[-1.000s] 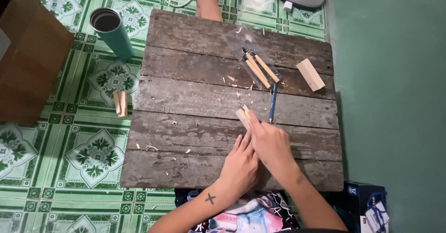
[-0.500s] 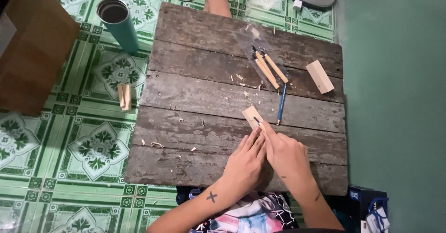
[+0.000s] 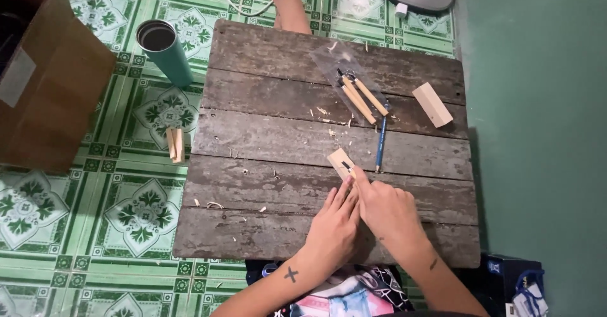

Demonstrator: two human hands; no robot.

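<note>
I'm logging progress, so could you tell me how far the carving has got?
Done: shavings lie scattered on the plank table. In hand: left hand and right hand work a small blade on the small wood block. Left: the block looks mostly square; another wood block lies untouched.

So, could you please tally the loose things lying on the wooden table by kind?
Wood blocks: 2, one being carved under the left hand and right hand, one spare
Wooden-handled carving tools: 2
Blue pencil: 1
Total: 5

bare forearms, left forearm [image 3: 278,279] — cross tattoo
</note>
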